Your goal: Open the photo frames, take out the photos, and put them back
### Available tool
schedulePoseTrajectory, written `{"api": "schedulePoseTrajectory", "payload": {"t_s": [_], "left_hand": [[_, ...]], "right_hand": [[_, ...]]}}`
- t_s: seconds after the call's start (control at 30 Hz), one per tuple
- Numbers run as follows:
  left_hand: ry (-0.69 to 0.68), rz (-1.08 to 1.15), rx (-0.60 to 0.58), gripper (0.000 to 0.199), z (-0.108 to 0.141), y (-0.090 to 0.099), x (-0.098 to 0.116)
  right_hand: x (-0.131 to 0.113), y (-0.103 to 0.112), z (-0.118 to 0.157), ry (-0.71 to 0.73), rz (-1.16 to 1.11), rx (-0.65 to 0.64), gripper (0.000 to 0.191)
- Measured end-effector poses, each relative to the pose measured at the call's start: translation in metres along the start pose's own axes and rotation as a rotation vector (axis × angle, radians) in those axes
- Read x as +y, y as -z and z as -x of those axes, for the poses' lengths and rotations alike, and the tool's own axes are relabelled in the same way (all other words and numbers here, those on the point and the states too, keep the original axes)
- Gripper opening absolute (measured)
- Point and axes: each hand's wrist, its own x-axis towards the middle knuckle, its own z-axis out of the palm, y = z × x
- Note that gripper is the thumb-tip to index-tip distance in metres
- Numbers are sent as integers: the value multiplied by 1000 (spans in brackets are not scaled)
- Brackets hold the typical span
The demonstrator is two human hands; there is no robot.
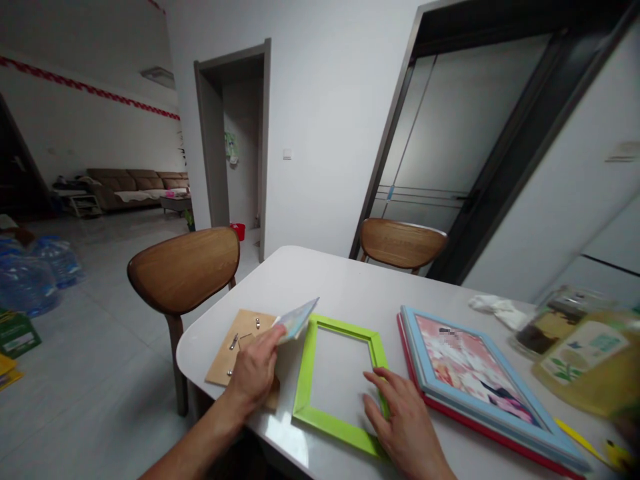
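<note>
My left hand [257,363] is closed on a thin light-blue picture sheet [299,319], tilted up above the table between the backing board and the green frame. Partly under that hand lies the brown backing board [225,353] with small metal clips. A lime-green picture frame [306,370] rests flat on the white table [350,280], the tabletop showing through its opening. Spread fingers of my right hand [397,410] touch or hover over the frame's right side, holding nothing that shows.
At the right, a blue picture frame [450,388] lies on a red one [500,437]. Beyond are white tissue [497,310], a plastic container [550,320] and a yellow-liquid bottle [590,363]. Wooden chairs [187,267] [403,243] stand at the table's far sides.
</note>
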Motion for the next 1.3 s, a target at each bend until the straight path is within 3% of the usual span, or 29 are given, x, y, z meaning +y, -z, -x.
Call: {"api": "schedulePoseTrajectory", "payload": {"t_s": [0.1, 0.2, 0.3, 0.4, 0.47, 0.63, 0.73, 0.83, 1.03, 1.3], "left_hand": [[252, 378, 244, 26, -14, 8, 8], [441, 897, 352, 30, -13, -6, 28], [569, 1312, 344, 34, 1, -31, 55], [611, 1449, 215, 36, 14, -50, 72], [584, 1402, 126, 39, 19, -56, 71], [503, 924, 23, 54, 20, -58, 46], [332, 549, -103, 48, 26, -58, 40], [154, 312, -180, 47, 33, -61, 41], [-61, 135, -207, 35, 39, -63, 39], [-119, -23, -281, 28, 39, -61, 45]], "right_hand": [[-23, 4, -4, -70, -314, -28, 32], [-46, -3, -8, -308, -710, -170, 36], [-60, -14, -13, -584, -1142, -188, 40], [-58, -16, -19, -646, -1393, -3, 35], [-48, -8, -23, -658, -1394, 75, 35], [-18, 14, -32, -754, -1229, -74, 47], [-9, 14, -36, -714, -1153, -144, 52], [-5, 4, -39, -665, -1022, -181, 53], [1, -16, -46, -582, -717, -132, 50], [-3, -10, -51, -340, -30, -161, 36]]}}
